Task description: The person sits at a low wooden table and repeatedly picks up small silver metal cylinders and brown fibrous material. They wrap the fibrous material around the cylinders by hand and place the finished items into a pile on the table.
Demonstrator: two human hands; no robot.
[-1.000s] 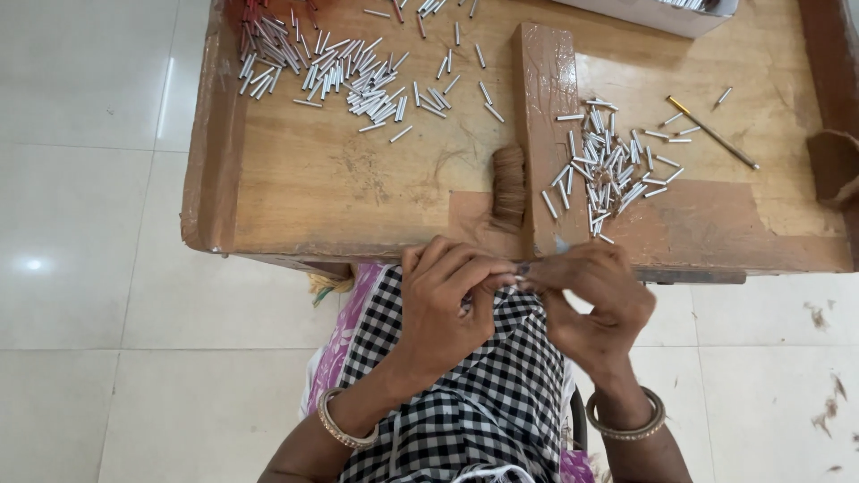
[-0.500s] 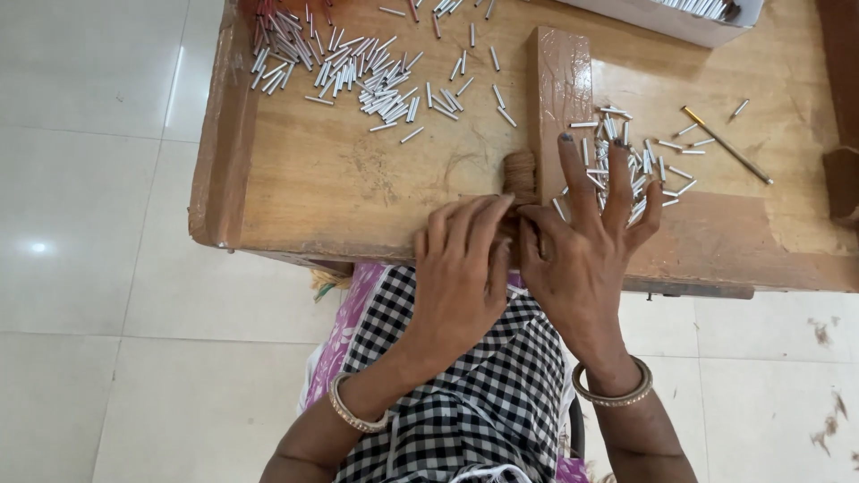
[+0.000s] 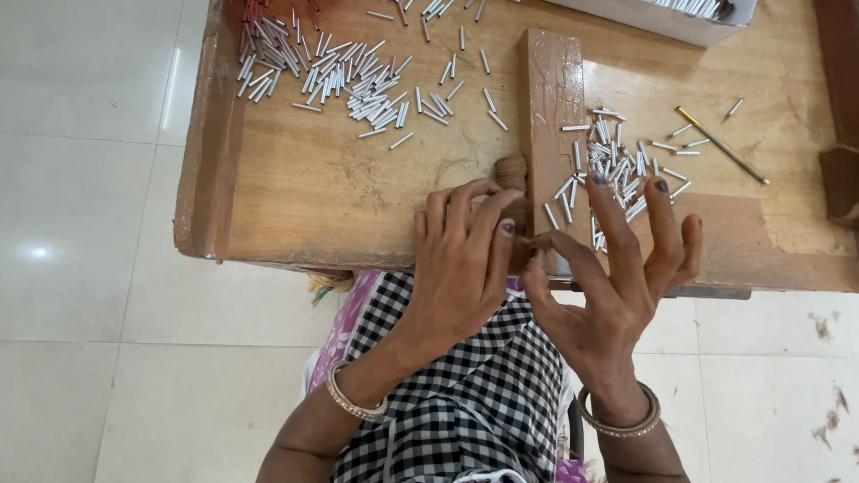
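Pinching a small brown fibre tuft (image 3: 528, 240) beside the wooden divider (image 3: 553, 116), left hand (image 3: 461, 259) and right hand (image 3: 608, 277) meet, other fingers spread; metal tubes (image 3: 344, 76) left of it outnumber those right.

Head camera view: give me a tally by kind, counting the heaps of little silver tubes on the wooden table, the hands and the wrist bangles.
Heaps of silver tubes: 2, the left heap and the right heap
Hands: 2, the left hand and the right hand
Bangles: 2, the left bangle and the right bangle
Total: 6
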